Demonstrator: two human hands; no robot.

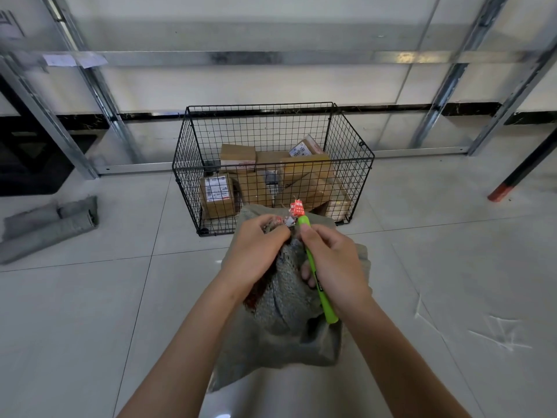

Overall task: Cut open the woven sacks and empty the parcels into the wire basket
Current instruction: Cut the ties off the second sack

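Observation:
A grey woven sack [280, 336] stands on the tiled floor in front of me, its neck bunched at the top with a red and white tag [297, 208]. My left hand [256, 251] grips the gathered neck. My right hand [334, 263] holds a bright green cutter [316, 273], its tip up at the sack's neck beside the tag. Just beyond the sack stands a black wire basket [187, 164] with several cardboard parcels [217, 196] lying inside.
Folded grey sacks [51, 227] lie on the floor at the left. Metal shelving uprights and rails [271, 57] run along the white wall behind the basket. A black leg with a red foot [509, 182] stands at the right.

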